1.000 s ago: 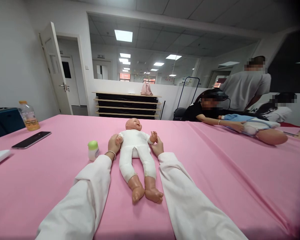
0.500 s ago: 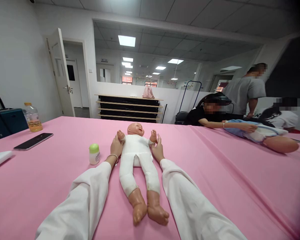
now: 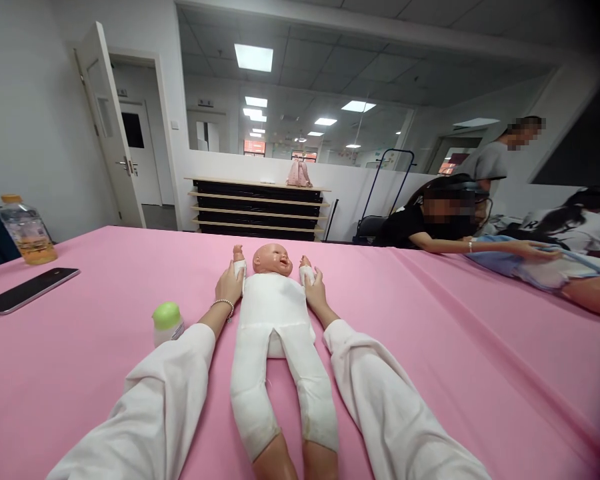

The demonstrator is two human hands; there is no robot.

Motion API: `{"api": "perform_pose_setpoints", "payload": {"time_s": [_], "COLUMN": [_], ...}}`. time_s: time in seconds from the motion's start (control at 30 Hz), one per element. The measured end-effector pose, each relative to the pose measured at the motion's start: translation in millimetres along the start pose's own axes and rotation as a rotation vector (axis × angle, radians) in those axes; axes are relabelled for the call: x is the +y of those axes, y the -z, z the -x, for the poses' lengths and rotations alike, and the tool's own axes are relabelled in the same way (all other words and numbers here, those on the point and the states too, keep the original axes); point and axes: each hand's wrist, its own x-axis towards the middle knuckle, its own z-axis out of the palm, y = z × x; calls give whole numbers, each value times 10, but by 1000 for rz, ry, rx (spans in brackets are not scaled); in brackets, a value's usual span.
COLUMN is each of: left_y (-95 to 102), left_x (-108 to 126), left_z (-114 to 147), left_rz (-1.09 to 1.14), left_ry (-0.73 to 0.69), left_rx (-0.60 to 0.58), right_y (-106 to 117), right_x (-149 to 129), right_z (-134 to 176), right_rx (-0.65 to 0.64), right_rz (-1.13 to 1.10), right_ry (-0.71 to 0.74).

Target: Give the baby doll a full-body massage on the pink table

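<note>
A baby doll (image 3: 275,303) with a white cloth body lies on its back on the pink table cover (image 3: 430,333), head away from me. My left hand (image 3: 229,285) is wrapped round the doll's arm on the left, near its wrist. On the other side my right hand (image 3: 315,291) holds the doll's other arm in the same way. Both doll arms are raised beside its head, their small hands showing above my fingers. The doll's feet are cut off by the bottom edge of the view.
Left of my forearm stands a small green-capped jar (image 3: 167,323). Farther left are a phone (image 3: 30,290) and a bottle (image 3: 29,230) of amber liquid. At the right, a co-worker (image 3: 430,217) reaches over another doll (image 3: 590,287) in blue cloth.
The doll's arms have moved up and outward in my hands. The view has come closer, so the doll looks larger and its feet have left the frame.
</note>
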Motion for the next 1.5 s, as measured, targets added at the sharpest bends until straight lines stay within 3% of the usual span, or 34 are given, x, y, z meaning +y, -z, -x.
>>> {"api": "perform_pose_setpoints", "payload": {"time_s": [0.1, 0.2, 0.4, 0.5, 0.63, 0.77, 0.97, 1.07, 1.17, 1.37, 1.5], "left_y": [3, 17, 69, 122, 231, 345, 510, 559, 550, 430, 322], "left_x": [-32, -39, 24, 43, 21, -64, -214, -229, -192, -7, 116], "left_z": [-23, -24, 106, 234, 415, 568, 760, 818, 818, 685, 552], "left_rz": [-33, -71, -20, 43, 89, 111, 140, 127, 125, 140, 117], "left_ry": [99, 112, -6, -47, -56, -103, -442, -491, -466, -313, -167], "left_rx": [-110, -148, 12, 105, 125, 110, 46, -1, 4, 77, 99], "right_y": [13, 23, 65, 121, 262, 453, 678, 722, 713, 571, 397], "right_x": [9, -4, -105, -150, -189, -219, -188, -162, -158, -222, -257], "right_z": [2, 31, 185, 299, 453, 601, 800, 845, 834, 692, 537], "right_rx": [-36, -51, 130, 125, 96, 34, -117, -252, -292, -79, -35], "right_rz": [12, 50, 152, 126, 35, -13, 95, 142, 142, 37, 15], "right_ry": [-4, 25, 237, 323, 374, 430, 444, 437, 422, 336, 276]}}
